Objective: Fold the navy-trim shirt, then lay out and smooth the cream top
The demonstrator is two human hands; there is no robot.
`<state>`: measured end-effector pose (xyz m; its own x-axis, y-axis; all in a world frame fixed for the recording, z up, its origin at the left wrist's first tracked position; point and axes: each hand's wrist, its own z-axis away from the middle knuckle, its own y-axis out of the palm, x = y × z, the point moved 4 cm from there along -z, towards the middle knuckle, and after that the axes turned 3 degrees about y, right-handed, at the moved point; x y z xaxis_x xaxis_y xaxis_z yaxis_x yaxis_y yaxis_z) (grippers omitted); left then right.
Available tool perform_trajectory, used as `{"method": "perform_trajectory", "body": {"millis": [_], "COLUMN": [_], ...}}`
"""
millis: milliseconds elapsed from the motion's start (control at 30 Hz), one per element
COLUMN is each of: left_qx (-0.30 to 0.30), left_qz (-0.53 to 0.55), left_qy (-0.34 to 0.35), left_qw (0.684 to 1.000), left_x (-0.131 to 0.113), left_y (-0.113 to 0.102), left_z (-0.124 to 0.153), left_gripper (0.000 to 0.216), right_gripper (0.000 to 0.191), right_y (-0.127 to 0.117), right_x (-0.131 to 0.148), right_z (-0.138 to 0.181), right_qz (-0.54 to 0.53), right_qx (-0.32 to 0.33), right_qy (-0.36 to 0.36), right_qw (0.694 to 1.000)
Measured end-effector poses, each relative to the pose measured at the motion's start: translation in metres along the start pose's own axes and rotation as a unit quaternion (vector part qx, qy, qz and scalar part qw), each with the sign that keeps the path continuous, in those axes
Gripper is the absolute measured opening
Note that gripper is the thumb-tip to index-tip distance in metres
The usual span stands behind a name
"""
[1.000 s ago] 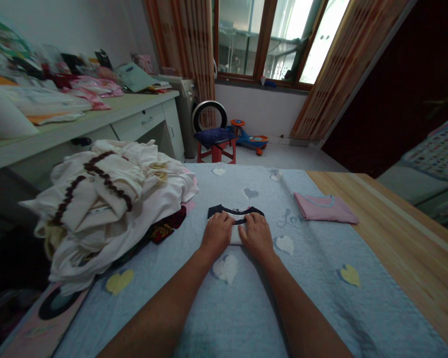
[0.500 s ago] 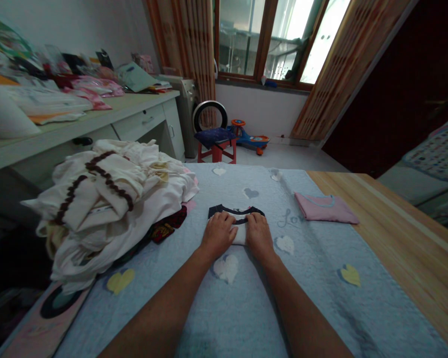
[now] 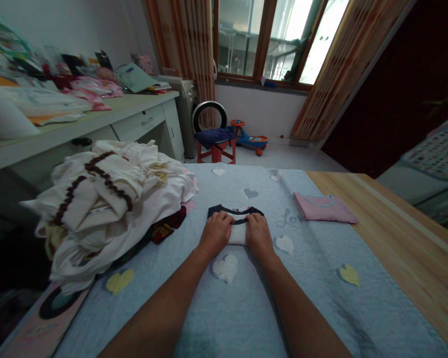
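Observation:
A small folded shirt [image 3: 238, 235], white with a dark navy neckline, lies on the light blue heart-patterned cover in front of me. My left hand [image 3: 217, 232] is closed on its left side, fingers bent at the neckline and thumb tucked in. On the opposite side my right hand [image 3: 260, 233] has its fingers curled on the shirt near the collar. Both palms hide the shirt's side edges. A folded pink garment [image 3: 326, 208] with light blue trim lies to the right, apart from my hands.
A large heap of white clothes [image 3: 112, 199] with brown trim sits at the left, a dark red patterned cloth [image 3: 168, 226] under its edge. Bare wood tabletop [image 3: 403, 238] shows at the right. Beyond stand a red stool [image 3: 216, 151] and a cluttered white desk [image 3: 142, 119].
My left thumb has drawn in toward the fingers, and the left hand has shifted slightly on the shirt. My right hand stays nearly in place.

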<state>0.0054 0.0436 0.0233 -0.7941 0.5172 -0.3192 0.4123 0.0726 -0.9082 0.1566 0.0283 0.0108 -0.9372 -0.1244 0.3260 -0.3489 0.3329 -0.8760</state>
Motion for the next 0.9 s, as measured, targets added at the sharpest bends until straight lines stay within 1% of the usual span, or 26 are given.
{"method": "perform_trajectory", "body": {"millis": [100,233,500,633,900], "left_qx": [-0.004,-0.012,-0.006,-0.007,0.005], "left_qz": [0.006,0.009,0.014,0.014,0.024], "left_qy": [-0.002,0.003,0.0,0.002,-0.004], "left_qw": [1.0,1.0,1.0,1.0,1.0], "left_x": [-0.001,-0.003,-0.001,0.001,0.002], "left_y": [-0.002,-0.003,-0.002,-0.001,0.001], "left_z": [0.001,0.002,0.002,0.001,0.001], "left_gripper": [0.017,0.016,0.015,0.017,0.022], "right_gripper": [0.027,0.032,0.032,0.034,0.035], "right_y": [-0.007,-0.012,-0.005,-0.003,0.001], "right_x": [0.007,0.013,0.01,0.008,0.004], "right_z": [0.001,0.002,0.004,0.004,0.005], "right_qz": [0.011,0.037,0.052,0.054,0.056], "right_qx": [-0.006,0.002,0.011,0.02,0.014], "right_qy": [-0.007,0.004,0.004,-0.005,-0.015], "right_qw": [1.0,0.999,0.999,0.998,0.998]}}
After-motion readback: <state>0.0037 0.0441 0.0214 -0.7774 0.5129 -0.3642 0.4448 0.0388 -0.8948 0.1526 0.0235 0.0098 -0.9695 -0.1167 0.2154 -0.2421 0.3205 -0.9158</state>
